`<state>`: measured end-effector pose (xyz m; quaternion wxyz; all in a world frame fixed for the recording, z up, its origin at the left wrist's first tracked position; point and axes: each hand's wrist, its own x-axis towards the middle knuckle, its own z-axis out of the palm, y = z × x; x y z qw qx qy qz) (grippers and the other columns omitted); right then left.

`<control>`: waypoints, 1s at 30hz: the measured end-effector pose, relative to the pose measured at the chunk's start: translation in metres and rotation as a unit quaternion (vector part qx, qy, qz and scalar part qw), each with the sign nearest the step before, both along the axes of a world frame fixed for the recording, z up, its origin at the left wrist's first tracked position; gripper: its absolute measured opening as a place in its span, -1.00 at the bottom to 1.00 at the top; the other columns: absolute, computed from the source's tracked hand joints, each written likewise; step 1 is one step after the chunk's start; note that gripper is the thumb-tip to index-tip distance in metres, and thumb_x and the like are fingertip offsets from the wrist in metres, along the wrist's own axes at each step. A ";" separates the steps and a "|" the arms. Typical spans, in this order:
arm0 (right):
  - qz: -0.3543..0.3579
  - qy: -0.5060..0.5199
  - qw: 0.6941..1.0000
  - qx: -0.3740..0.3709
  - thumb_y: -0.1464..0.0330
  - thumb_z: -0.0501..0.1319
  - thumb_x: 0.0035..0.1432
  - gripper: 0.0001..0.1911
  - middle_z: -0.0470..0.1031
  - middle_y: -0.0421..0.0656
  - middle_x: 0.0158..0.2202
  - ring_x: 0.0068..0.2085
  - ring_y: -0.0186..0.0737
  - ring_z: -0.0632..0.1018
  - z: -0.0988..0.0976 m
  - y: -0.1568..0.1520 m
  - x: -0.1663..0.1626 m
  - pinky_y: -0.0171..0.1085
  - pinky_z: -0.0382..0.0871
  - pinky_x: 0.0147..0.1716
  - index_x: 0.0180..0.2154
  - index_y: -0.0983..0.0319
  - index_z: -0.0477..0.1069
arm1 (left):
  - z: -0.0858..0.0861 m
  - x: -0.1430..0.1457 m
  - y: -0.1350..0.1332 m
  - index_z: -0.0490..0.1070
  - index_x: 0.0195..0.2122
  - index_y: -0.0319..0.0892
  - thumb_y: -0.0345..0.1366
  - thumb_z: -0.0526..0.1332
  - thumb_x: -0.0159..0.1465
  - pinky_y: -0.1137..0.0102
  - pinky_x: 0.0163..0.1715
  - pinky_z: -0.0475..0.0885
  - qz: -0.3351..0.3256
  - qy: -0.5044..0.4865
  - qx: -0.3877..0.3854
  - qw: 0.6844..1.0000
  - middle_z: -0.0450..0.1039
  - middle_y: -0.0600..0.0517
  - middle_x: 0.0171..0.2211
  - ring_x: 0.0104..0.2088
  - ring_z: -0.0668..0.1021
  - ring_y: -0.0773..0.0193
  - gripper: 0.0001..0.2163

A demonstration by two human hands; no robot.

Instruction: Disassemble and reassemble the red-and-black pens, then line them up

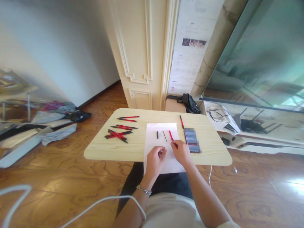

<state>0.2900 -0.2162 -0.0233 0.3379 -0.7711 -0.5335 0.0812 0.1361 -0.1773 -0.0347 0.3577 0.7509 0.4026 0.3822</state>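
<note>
A white sheet of paper (152, 152) lies on the small table, with parts of a pen laid out across its upper half. They are a black pointed piece (157, 135), a small clear piece (161, 134), a thin dark refill (164, 136) and a red barrel (170, 134). Over the paper's lower left, my left hand (155, 158) is curled, thumb and fingertips close together. My right hand (181, 153) is pinched just below the red barrel's near end. Whatever either hand holds is too small or hidden to name.
Several red and black pens (118, 134) lie on the table's left side, some crossed. One more pen (181, 121) lies right of the paper, above a phone (193, 139) with a blurred screen. A white cable (106, 199) crosses near my left forearm.
</note>
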 end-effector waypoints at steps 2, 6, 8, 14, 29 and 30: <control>-0.027 -0.011 0.999 -0.014 0.32 0.07 0.22 -0.77 0.53 -0.13 -0.30 -0.30 -0.25 0.49 0.006 0.015 0.012 -0.34 0.24 -0.29 -0.27 0.20 0.49 | 0.002 -0.001 -0.001 0.49 -0.25 -0.13 -0.19 0.17 0.24 0.38 -0.31 0.43 -0.001 -0.016 -0.033 0.999 0.53 0.00 -0.34 -0.41 0.53 0.27 -0.83; -0.057 -0.032 0.995 -0.081 0.29 0.14 0.17 -0.80 0.55 -0.08 -0.28 -0.26 -0.21 0.51 0.008 0.047 0.029 -0.32 0.23 -0.30 -0.29 0.21 0.51 | 0.005 -0.004 -0.002 0.49 -0.24 -0.13 -0.15 0.18 0.23 0.40 -0.36 0.43 -0.014 -0.036 -0.076 0.996 0.54 0.03 -0.41 -0.43 0.54 0.28 -0.79; -0.059 -0.041 0.992 -0.106 0.25 0.16 0.15 -0.78 0.55 -0.05 -0.28 -0.25 -0.18 0.52 0.006 0.057 0.032 -0.32 0.23 -0.31 -0.30 0.22 0.52 | 0.006 -0.005 -0.002 0.49 -0.24 -0.13 -0.14 0.18 0.22 0.41 -0.39 0.42 -0.008 -0.044 -0.087 0.995 0.53 0.04 -0.42 -0.44 0.54 0.28 -0.78; -0.061 -0.049 0.986 -0.147 0.19 0.17 0.14 -0.73 0.57 0.00 -0.31 -0.23 -0.15 0.53 -0.004 0.068 0.029 -0.30 0.24 -0.29 -0.35 0.25 0.52 | 0.004 -0.008 0.000 0.50 -0.25 -0.14 -0.12 0.19 0.20 0.42 -0.42 0.42 -0.019 -0.057 -0.128 0.990 0.55 0.02 -0.39 -0.44 0.54 0.26 -0.77; -0.029 0.136 0.990 -0.032 0.17 0.12 0.11 -0.68 0.50 -0.15 -0.49 -0.41 -0.25 0.47 0.011 0.054 0.023 -0.33 0.23 -0.43 -0.41 0.26 0.51 | 0.006 -0.006 0.005 0.50 -0.21 -0.19 -0.07 0.19 0.20 0.42 -0.44 0.44 -0.025 -0.111 -0.164 0.980 0.55 -0.02 -0.38 -0.43 0.56 0.26 -0.70; -0.002 0.188 0.982 -0.007 0.15 0.12 0.10 -0.66 0.47 -0.18 -0.52 -0.45 -0.27 0.45 0.012 0.050 0.018 -0.34 0.23 -0.45 -0.40 0.27 0.50 | 0.006 -0.005 0.006 0.49 -0.19 -0.19 -0.06 0.18 0.21 0.42 -0.44 0.45 -0.024 -0.120 -0.175 0.977 0.55 -0.03 -0.37 -0.41 0.57 0.25 -0.68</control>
